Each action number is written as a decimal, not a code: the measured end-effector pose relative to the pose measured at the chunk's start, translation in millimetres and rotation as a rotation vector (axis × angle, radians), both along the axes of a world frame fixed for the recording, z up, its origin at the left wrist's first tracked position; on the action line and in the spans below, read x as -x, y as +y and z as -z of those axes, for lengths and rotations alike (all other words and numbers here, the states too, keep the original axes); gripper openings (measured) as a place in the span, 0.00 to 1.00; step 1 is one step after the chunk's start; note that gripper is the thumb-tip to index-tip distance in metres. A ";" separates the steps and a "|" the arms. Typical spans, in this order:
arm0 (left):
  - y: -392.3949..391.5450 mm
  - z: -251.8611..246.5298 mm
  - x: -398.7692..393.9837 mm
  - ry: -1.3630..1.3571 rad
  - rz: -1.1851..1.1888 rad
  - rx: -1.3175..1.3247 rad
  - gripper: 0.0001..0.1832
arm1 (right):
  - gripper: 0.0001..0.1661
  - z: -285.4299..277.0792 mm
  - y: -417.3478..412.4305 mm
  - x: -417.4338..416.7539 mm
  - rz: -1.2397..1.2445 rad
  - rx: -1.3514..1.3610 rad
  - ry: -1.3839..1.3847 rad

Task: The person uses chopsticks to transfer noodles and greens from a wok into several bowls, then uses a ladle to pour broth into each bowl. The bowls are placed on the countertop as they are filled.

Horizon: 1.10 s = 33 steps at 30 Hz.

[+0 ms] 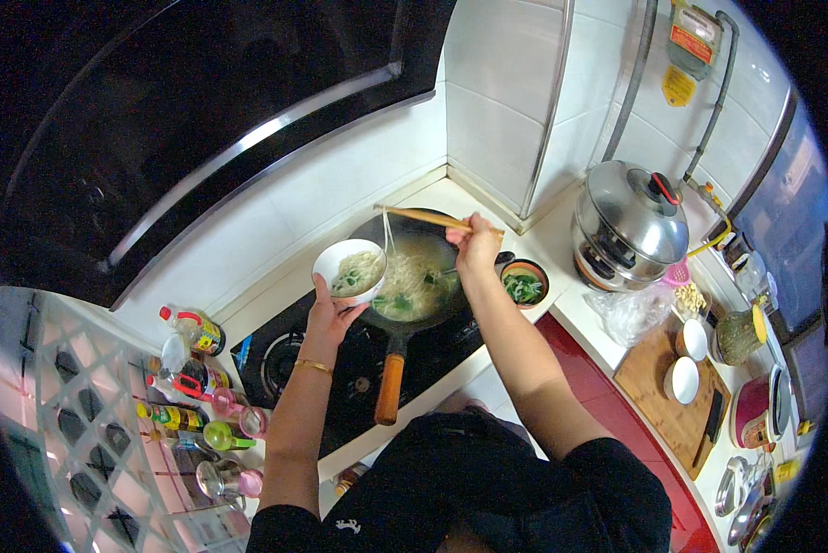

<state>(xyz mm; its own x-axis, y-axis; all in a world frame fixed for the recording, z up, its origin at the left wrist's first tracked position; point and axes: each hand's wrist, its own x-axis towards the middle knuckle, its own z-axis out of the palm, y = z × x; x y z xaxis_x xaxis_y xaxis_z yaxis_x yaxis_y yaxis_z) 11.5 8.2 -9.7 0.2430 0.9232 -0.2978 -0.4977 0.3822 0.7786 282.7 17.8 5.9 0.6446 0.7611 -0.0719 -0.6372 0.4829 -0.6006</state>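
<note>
My left hand [332, 310] holds a white bowl [329, 261] over the left side of a wok. Pale noodles [360, 269] and green leaves lie in the bowl. Wooden chopsticks [421, 216] are gripped in my right hand [477, 242], above the wok's far right side. A few noodle strands hang from the chopstick tips near the bowl's rim. Below, the wok [414, 332] holds cloudy broth with more noodles and greens, and its wooden handle [388, 390] points toward me. A dark utensil handle [504, 258] sticks out at the wok's right rim.
Beside the wok stands a small bowl of greens [523, 285]. A steel steamer pot [628, 228] is on the right counter. A cutting board [652, 394] carries two white bowls and a knife [710, 425]. Several bottles and jars [193, 387] line the left. A range hood [262, 138] overhangs the stove.
</note>
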 end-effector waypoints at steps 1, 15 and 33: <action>0.7 2.2 1.7 -0.012 0.008 0.002 0.41 | 0.10 -16.4 -2.4 0.2 0.000 -0.020 0.002; 22.1 18.1 -21.8 0.071 -0.026 0.079 0.41 | 0.11 -159.5 -14.8 6.6 -0.140 -0.356 -0.360; 14.0 -27.5 -104.9 -0.184 0.064 0.057 0.43 | 0.10 -15.2 -46.5 -70.7 -0.111 -0.050 -0.606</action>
<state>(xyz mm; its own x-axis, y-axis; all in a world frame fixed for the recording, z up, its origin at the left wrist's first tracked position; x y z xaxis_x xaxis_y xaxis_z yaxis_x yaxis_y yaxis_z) 116.3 22.2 17.8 0.3559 0.8871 -0.2939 -0.6030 0.4583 0.6529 353.5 -28.6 21.1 0.4763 0.8192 0.3195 -0.2376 0.4698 -0.8502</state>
